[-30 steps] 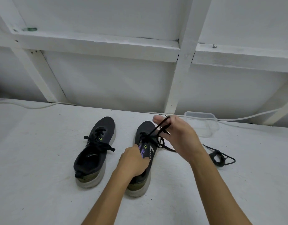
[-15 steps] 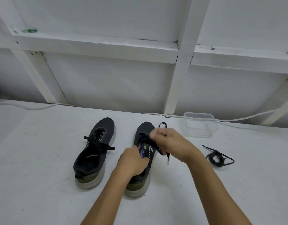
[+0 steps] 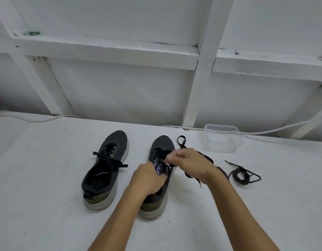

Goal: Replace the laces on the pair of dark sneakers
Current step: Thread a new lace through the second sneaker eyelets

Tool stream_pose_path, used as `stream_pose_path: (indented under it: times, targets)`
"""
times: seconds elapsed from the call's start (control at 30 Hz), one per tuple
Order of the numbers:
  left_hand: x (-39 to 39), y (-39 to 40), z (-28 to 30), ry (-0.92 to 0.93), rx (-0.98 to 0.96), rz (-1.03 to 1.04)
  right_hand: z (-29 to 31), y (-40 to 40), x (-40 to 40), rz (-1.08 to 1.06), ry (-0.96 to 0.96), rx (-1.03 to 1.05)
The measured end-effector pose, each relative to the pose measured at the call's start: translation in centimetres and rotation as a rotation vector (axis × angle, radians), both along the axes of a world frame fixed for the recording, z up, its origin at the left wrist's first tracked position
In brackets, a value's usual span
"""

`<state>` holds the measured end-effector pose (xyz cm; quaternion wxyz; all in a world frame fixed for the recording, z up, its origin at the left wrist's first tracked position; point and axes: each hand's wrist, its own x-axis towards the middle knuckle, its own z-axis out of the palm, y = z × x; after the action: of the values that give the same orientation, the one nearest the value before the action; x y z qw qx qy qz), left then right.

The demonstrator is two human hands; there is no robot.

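Two dark sneakers stand side by side on the white surface. The left sneaker [image 3: 105, 167] is laced with a black lace. The right sneaker [image 3: 161, 151] has a purple-printed tongue. My left hand [image 3: 147, 178] grips its tongue area from above. My right hand [image 3: 189, 163] pinches the black lace [image 3: 182, 141] at the eyelets; the loose lace loops past the toe and trails to the right under my wrist. A coiled black lace [image 3: 241, 176] lies further right.
A clear plastic container [image 3: 221, 138] sits at the back right near the wall. A white cable [image 3: 38, 119] runs along the foot of the white framed wall [image 3: 120, 91].
My right hand has come down from above the toe to the right sneaker's eyelets, and the lace it had pulled up now lies loose on the surface. My left hand stays on the shoe.
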<state>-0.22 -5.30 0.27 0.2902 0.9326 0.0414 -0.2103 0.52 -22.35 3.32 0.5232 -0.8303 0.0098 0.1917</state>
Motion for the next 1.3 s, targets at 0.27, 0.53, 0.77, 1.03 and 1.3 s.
stream_pose_path:
  times: [0.27,0.53,0.77,1.03,1.3]
  targets:
    - [0.0,0.1,-0.2,0.006,-0.014,0.001,0.5,-0.8,1.3,-0.018,-0.303,-0.351]
    - [0.0,0.2,-0.3,0.005,-0.031,0.006,-4.6,2.1,0.5,-0.006,-0.348,-0.589]
    - [0.1,0.0,-0.4,0.002,0.005,-0.003,-2.8,1.3,0.5,-0.042,-0.160,0.024]
    - [0.2,0.2,-0.4,0.005,0.001,-0.015,0.6,-3.3,2.0,-0.358,-0.160,0.678]
    - [0.5,0.1,-0.4,0.018,-0.024,0.021,2.3,-2.1,1.8,-0.268,-0.290,0.378]
